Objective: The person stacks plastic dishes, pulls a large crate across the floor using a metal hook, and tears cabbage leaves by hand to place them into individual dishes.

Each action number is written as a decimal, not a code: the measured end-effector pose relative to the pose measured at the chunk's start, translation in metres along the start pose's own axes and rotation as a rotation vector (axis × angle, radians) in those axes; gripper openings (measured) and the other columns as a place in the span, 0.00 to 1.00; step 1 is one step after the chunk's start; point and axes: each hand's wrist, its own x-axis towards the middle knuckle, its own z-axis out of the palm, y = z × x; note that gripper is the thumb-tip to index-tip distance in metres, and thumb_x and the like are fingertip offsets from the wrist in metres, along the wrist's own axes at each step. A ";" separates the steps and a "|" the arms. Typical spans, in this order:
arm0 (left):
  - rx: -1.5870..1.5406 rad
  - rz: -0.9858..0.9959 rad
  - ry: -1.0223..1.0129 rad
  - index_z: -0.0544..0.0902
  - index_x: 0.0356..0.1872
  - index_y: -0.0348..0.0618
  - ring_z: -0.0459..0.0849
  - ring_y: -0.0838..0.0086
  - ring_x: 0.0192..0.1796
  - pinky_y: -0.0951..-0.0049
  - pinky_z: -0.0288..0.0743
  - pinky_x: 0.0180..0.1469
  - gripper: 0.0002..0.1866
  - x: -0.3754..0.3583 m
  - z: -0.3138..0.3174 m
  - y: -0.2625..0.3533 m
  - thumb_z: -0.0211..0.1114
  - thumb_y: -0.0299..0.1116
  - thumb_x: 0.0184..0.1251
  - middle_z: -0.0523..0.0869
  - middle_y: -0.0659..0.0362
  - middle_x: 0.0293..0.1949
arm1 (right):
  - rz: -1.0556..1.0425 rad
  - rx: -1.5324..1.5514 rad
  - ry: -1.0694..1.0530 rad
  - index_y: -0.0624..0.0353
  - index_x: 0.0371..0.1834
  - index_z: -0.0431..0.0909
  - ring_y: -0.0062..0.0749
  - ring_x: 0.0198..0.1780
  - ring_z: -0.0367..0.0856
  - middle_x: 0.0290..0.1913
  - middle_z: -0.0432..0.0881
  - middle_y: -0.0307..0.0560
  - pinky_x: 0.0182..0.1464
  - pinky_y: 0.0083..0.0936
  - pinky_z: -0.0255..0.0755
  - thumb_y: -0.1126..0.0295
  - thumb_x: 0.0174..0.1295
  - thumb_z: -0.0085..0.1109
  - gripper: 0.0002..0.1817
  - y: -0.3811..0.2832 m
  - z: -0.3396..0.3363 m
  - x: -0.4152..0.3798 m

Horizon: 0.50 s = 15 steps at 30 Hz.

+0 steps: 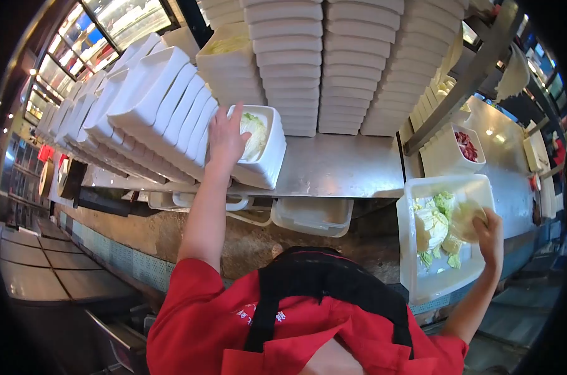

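My left hand (227,136) rests at the left rim of a white container (272,140), its fingers apart. Pale green cabbage (253,137) fills this container, which tops a short stack on the metal counter. On the right, my right hand (490,236) is closed on a pale, translucent, rounded thing (466,220) that I cannot make out clearly. It is over the right side of a large white tub (408,262). Inside the tub lie loose cabbage pieces (435,228), some yellowish and some bright green.
Tall stacks of white containers (290,69) stand along the back of the counter (340,165), with tilted stacks (152,94) at the left. A container of red pieces (466,145) sits behind the tub. A metal post (465,81) slants across the right. Below the counter is a translucent bin (313,215).
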 end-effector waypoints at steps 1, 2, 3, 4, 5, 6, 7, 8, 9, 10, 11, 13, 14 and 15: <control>0.169 0.240 0.302 0.72 0.58 0.47 0.75 0.52 0.52 0.58 0.69 0.56 0.27 -0.009 -0.013 0.011 0.65 0.27 0.54 0.77 0.48 0.49 | -0.108 0.041 0.007 0.68 0.40 0.77 0.18 0.35 0.73 0.31 0.79 0.40 0.39 0.19 0.69 0.79 0.55 0.51 0.10 -0.022 0.012 0.007; 0.006 0.167 0.286 0.76 0.53 0.45 0.75 0.55 0.51 0.61 0.68 0.56 0.26 -0.016 -0.021 0.013 0.70 0.30 0.47 0.78 0.52 0.47 | -0.111 0.079 -0.042 0.68 0.42 0.77 0.19 0.36 0.74 0.32 0.79 0.40 0.41 0.19 0.69 0.79 0.54 0.54 0.12 -0.038 0.024 0.016; 0.002 0.158 0.289 0.76 0.53 0.45 0.75 0.55 0.51 0.61 0.68 0.56 0.26 -0.028 -0.021 0.006 0.70 0.30 0.47 0.78 0.52 0.47 | -0.112 0.116 -0.090 0.67 0.44 0.76 0.20 0.37 0.74 0.34 0.79 0.40 0.43 0.19 0.69 0.79 0.53 0.56 0.14 -0.051 0.038 0.025; -0.145 0.191 0.119 0.77 0.50 0.44 0.75 0.56 0.51 0.62 0.68 0.55 0.25 -0.043 -0.019 -0.004 0.71 0.30 0.46 0.79 0.53 0.46 | -0.138 0.138 -0.147 0.67 0.44 0.76 0.20 0.37 0.74 0.34 0.79 0.39 0.43 0.19 0.70 0.79 0.53 0.58 0.14 -0.061 0.053 0.035; -0.291 0.222 -0.048 0.78 0.47 0.43 0.75 0.58 0.51 0.62 0.68 0.54 0.24 -0.052 -0.018 -0.011 0.71 0.30 0.44 0.79 0.54 0.45 | -0.167 0.160 -0.204 0.67 0.45 0.76 0.20 0.37 0.74 0.34 0.79 0.39 0.42 0.20 0.70 0.78 0.52 0.59 0.15 -0.071 0.069 0.045; -0.295 0.213 -0.042 0.78 0.47 0.43 0.75 0.58 0.51 0.62 0.68 0.54 0.24 -0.056 -0.020 -0.014 0.71 0.30 0.44 0.79 0.54 0.45 | -0.198 0.168 -0.254 0.67 0.45 0.77 0.20 0.37 0.74 0.34 0.79 0.39 0.42 0.20 0.70 0.78 0.52 0.60 0.15 -0.083 0.086 0.054; -0.206 0.343 -0.070 0.79 0.45 0.42 0.76 0.59 0.50 0.64 0.70 0.52 0.22 -0.060 -0.024 -0.015 0.72 0.30 0.44 0.79 0.54 0.44 | -0.230 0.176 -0.305 0.67 0.45 0.77 0.20 0.38 0.75 0.34 0.79 0.39 0.42 0.20 0.70 0.77 0.52 0.60 0.15 -0.095 0.101 0.063; -0.115 0.474 -0.100 0.80 0.42 0.41 0.77 0.59 0.48 0.65 0.72 0.49 0.20 -0.062 -0.027 -0.016 0.72 0.30 0.44 0.80 0.54 0.43 | -0.282 0.148 -0.367 0.67 0.45 0.77 0.20 0.38 0.75 0.34 0.80 0.40 0.42 0.21 0.71 0.77 0.53 0.60 0.15 -0.106 0.114 0.075; -0.119 0.469 -0.096 0.80 0.42 0.41 0.77 0.59 0.48 0.65 0.72 0.49 0.20 -0.062 -0.028 -0.018 0.72 0.30 0.44 0.80 0.54 0.43 | -0.333 0.119 -0.427 0.67 0.45 0.77 0.19 0.39 0.75 0.35 0.80 0.41 0.43 0.22 0.71 0.76 0.53 0.61 0.15 -0.116 0.126 0.088; -0.127 0.481 -0.143 0.80 0.40 0.40 0.78 0.60 0.46 0.66 0.73 0.47 0.19 -0.058 -0.028 -0.019 0.72 0.30 0.44 0.80 0.54 0.42 | -0.318 0.114 -0.472 0.68 0.45 0.77 0.20 0.39 0.75 0.35 0.81 0.42 0.43 0.22 0.71 0.76 0.53 0.61 0.15 -0.128 0.139 0.099; -0.136 0.497 -0.185 0.80 0.37 0.39 0.78 0.60 0.45 0.67 0.74 0.45 0.17 -0.053 -0.029 -0.019 0.72 0.30 0.44 0.81 0.54 0.41 | -0.305 0.108 -0.512 0.68 0.45 0.77 0.20 0.39 0.75 0.36 0.81 0.43 0.43 0.23 0.72 0.75 0.53 0.61 0.16 -0.140 0.151 0.110; -0.255 0.478 -0.111 0.81 0.36 0.37 0.79 0.61 0.44 0.67 0.74 0.44 0.17 -0.051 -0.045 -0.010 0.73 0.29 0.43 0.81 0.53 0.41 | -0.313 0.169 -0.508 0.68 0.46 0.77 0.22 0.39 0.76 0.36 0.81 0.44 0.43 0.23 0.72 0.74 0.54 0.61 0.16 -0.160 0.181 0.128; -0.371 0.451 -0.046 0.81 0.35 0.36 0.80 0.62 0.43 0.67 0.75 0.44 0.16 -0.051 -0.058 -0.003 0.73 0.27 0.42 0.81 0.53 0.40 | -0.325 0.273 -0.549 0.68 0.46 0.77 0.22 0.38 0.76 0.36 0.81 0.44 0.42 0.23 0.72 0.74 0.54 0.61 0.16 -0.164 0.204 0.141; -0.378 0.462 -0.057 0.81 0.35 0.36 0.80 0.62 0.43 0.67 0.75 0.44 0.16 -0.052 -0.071 0.003 0.73 0.27 0.42 0.81 0.53 0.40 | -0.335 0.378 -0.588 0.68 0.45 0.77 0.23 0.38 0.76 0.36 0.81 0.43 0.42 0.23 0.72 0.73 0.54 0.61 0.16 -0.171 0.224 0.153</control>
